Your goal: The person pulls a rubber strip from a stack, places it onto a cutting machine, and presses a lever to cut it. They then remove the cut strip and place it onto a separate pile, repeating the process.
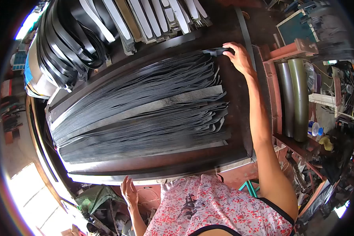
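Seen from above through a round, wide lens, a person in a red-and-white patterned top [208,204] stands at a dark counter [239,118]. Long, thin black strips [145,88] lie across it side by side, their right-hand ends fanned and uneven; a wider grey strip [165,103] runs between them. The right hand [240,59] reaches out and pinches the end of the farthest strips. The left hand [129,192] hovers near the counter's front edge, fingers loosely spread. Beyond, thick black bands [61,43] curve in a bundle beside white-faced strips [141,17].
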Motion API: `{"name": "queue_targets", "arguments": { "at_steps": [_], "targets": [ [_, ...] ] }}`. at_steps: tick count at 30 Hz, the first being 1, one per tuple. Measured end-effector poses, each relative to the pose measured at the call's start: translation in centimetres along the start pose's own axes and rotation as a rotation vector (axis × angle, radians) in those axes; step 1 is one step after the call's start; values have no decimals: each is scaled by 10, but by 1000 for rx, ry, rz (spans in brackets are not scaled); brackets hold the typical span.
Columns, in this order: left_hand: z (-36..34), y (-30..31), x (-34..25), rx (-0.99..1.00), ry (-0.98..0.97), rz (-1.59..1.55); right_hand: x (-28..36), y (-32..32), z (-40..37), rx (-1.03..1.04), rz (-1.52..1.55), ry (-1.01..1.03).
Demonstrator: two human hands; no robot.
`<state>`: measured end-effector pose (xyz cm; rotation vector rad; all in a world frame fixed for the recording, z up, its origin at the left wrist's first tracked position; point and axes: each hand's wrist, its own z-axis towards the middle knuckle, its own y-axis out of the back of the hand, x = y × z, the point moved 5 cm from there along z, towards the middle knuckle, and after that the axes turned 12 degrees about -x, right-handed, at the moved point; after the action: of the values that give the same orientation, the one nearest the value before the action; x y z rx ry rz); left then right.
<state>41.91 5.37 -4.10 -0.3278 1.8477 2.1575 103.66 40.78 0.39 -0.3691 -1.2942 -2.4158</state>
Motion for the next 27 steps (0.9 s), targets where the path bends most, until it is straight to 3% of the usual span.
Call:
{"name": "queue_targets", "arguments": {
  "at_steps": [9, 19, 23, 27],
  "targets": [
    [39, 13, -13, -14, -130, -53, 21, 29, -18, -68, -22, -68],
    [55, 4, -25, -64, -228, -110, 39, 45, -6, -147, -31, -1],
    [107, 10, -51, -133, -295, -191, 87, 83, 11, -137, -10, 65],
    [200, 17, -119, -220, -448, -391, 129, 111, 32, -93, 66, 61]
  ]
}}
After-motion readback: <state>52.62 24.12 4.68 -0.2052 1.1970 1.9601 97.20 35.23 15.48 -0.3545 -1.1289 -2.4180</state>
